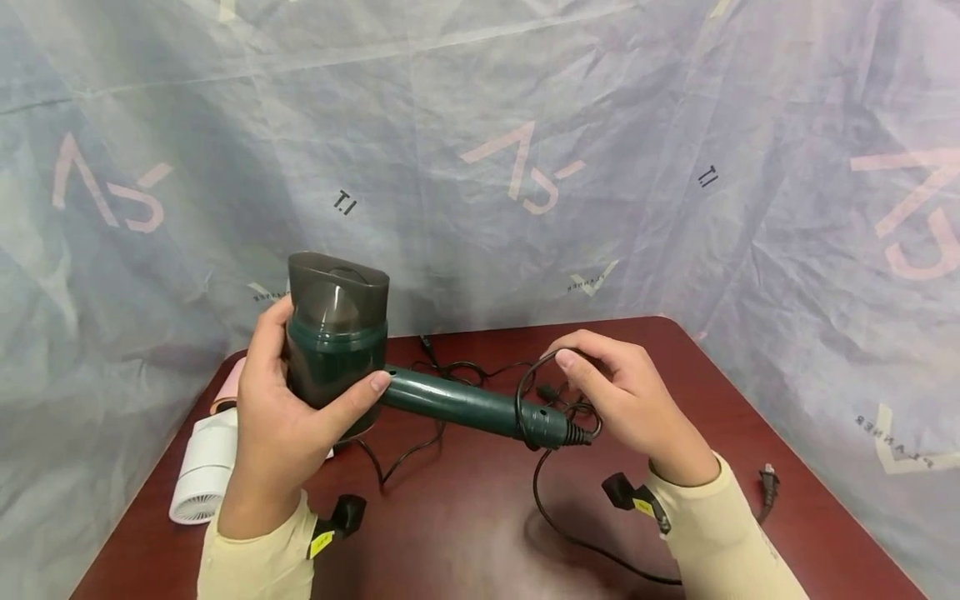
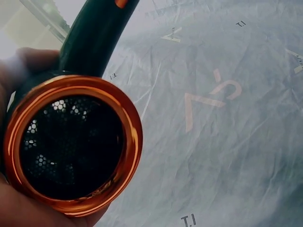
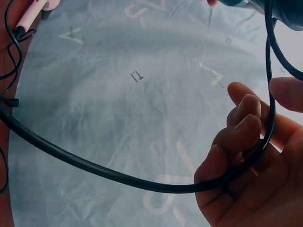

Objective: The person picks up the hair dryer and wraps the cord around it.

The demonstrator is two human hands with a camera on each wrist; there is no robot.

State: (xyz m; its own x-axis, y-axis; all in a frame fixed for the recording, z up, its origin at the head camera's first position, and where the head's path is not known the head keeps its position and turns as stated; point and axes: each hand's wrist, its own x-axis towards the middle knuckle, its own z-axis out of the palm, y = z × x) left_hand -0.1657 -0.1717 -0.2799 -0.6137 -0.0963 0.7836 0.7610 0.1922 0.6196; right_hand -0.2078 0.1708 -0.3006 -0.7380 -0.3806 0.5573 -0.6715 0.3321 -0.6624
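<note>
A dark green hair dryer (image 1: 335,367) is held up over the table, its smoky see-through nozzle (image 1: 337,292) pointing upward. My left hand (image 1: 281,417) grips its barrel, thumb across the front by the handle joint. The handle (image 1: 457,402) slants down to the right. In the left wrist view a copper-coloured ring (image 2: 135,127) surrounds the dark intake grille. My right hand (image 1: 622,383) pinches the black power cord (image 3: 142,186) just beyond the handle's end, where a loop of it goes round the handle. In the right wrist view the cord crosses the curled fingers.
A white hair dryer (image 1: 206,467) lies at the table's left, a pink item (image 1: 228,387) behind it. Black cables (image 1: 465,367) tangle at the back of the red-brown table (image 1: 465,533). A two-prong plug (image 1: 768,483) lies at the right. Grey printed cloth (image 1: 450,125) surrounds the table.
</note>
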